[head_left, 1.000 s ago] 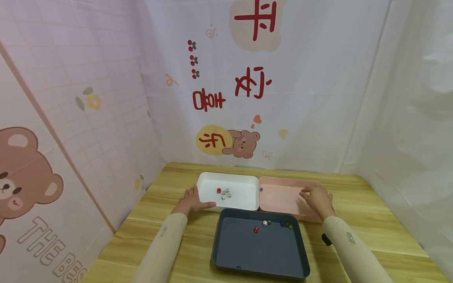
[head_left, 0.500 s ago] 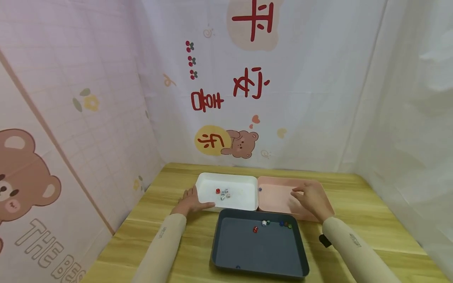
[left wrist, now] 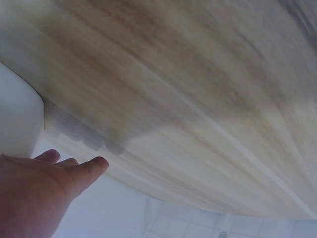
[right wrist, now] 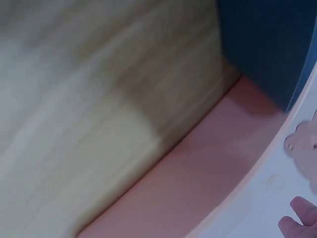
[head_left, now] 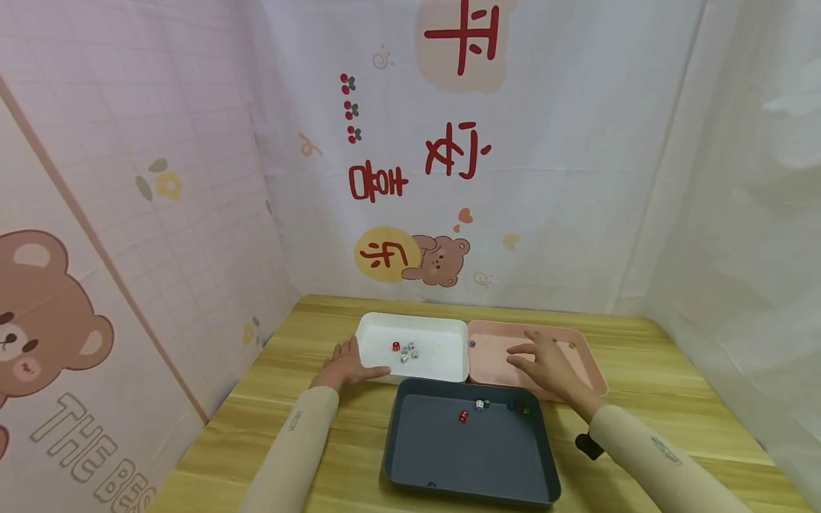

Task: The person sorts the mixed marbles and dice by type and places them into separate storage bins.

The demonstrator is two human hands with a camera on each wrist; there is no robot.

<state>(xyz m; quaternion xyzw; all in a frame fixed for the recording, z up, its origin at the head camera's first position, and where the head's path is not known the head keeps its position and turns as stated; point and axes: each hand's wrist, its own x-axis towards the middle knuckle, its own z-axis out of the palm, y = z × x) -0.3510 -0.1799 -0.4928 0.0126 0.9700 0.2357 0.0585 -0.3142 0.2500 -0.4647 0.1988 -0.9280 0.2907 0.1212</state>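
Observation:
My left hand [head_left: 348, 363] rests at the left end of the white tray [head_left: 442, 324], its fingers straight and its thumb along the front rim. Inside lie a red die [head_left: 396, 347] and several white dice [head_left: 414, 354]. Over the pink tray [head_left: 500, 325] hovers my right hand [head_left: 545, 362], fingers apart, with nothing seen between them. That tray has a blue bead [head_left: 472, 344] at its left and a small brownish bead [head_left: 572, 345] at its right. In the right wrist view, fingertips [right wrist: 297, 218] show beyond the pink tray's wall.
A dark grey tray [head_left: 474, 456] stands in front of both. It has a red die [head_left: 463, 416], a white die [head_left: 479, 405], a green bead [head_left: 527, 410] and several other small beads. A patterned cloth [head_left: 545, 199] hangs behind the wooden table [head_left: 673, 420].
My right hand has moved left over the pink tray and its fingers have spread. Small beads at that tray's right, hidden before, now show. The left hand stays in place.

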